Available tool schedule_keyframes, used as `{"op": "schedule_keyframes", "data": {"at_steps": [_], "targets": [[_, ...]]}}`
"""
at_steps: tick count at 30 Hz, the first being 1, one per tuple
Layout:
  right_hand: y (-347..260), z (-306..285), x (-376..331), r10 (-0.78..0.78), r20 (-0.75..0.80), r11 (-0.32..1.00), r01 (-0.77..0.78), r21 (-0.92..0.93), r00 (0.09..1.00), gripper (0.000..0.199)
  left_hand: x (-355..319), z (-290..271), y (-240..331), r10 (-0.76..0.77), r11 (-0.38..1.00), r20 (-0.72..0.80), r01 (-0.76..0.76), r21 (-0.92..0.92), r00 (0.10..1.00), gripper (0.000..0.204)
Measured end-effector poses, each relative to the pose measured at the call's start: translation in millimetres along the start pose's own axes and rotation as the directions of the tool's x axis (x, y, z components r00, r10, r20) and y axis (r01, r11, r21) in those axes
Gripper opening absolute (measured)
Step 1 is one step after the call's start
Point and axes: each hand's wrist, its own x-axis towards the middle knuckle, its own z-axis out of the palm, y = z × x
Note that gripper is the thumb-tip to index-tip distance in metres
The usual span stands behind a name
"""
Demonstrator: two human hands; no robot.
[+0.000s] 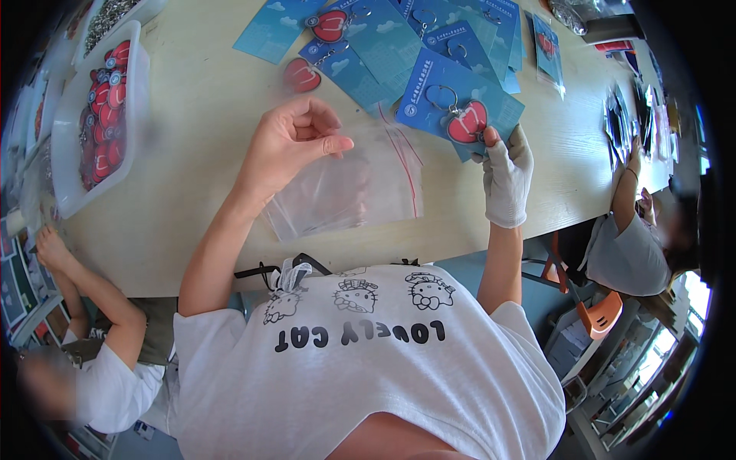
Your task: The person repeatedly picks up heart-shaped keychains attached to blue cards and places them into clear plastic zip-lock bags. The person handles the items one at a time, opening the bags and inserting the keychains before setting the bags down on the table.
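Note:
My right hand (507,180), in a white glove with a bare thumb tip, grips a blue card (429,88) by its lower right corner. On that card lies a red heart-shaped keychain (467,123) with a metal ring, its edge close to my thumb. My bare left hand (303,138) hovers over clear zip bags (330,199) with red seal lines; its fingers are half curled and apart, and nothing shows between them. Just beyond it a loose red heart keychain (301,75) lies against the spread blue cards (376,42), several of which carry rings or hearts.
A white plastic bin (136,115) full of red heart keychains stands at the left, with a tray of metal parts (107,23) behind it. A bagged card (547,50) lies at the right. Co-workers' arms (100,284) reach in at both sides; an orange chair (600,314) stands right.

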Motion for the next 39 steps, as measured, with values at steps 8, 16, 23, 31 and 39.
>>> {"op": "schedule_keyframes", "data": {"at_steps": [8, 16, 23, 31, 39], "targets": [[-18, 4, -1, 0.082, 0.12, 0.995, -0.074, -0.064, 0.989, 0.039, 1, 3, 3, 0.023, 1.0, -0.006, -0.023, -0.011, 1.0, 0.025], [-41, -9, 3, 0.171, 0.27, 0.961, -0.099, -0.259, 0.947, 0.037, 2, 6, 5, 0.046, 0.999, 0.027, -0.046, 0.0, 0.999, 0.026], [-49, 13, 15, 0.275, 0.441, 0.933, -0.127, -0.336, 0.855, 0.041, 8, 17, -3, 0.109, 0.985, 0.144, -0.127, 0.121, 0.984, 0.024], [-43, 31, 15, 0.32, 0.385, 0.911, -0.17, -0.375, 0.866, 0.042, 4, 2, -4, -0.076, 0.99, 0.27, 0.041, 0.135, 0.96, 0.024], [-47, 35, 13, 0.385, 0.507, 0.845, -0.075, -0.529, 0.771, 0.041, 2, 13, 7, -0.105, 0.984, 0.334, 0.05, 0.171, 0.937, 0.036]]}}
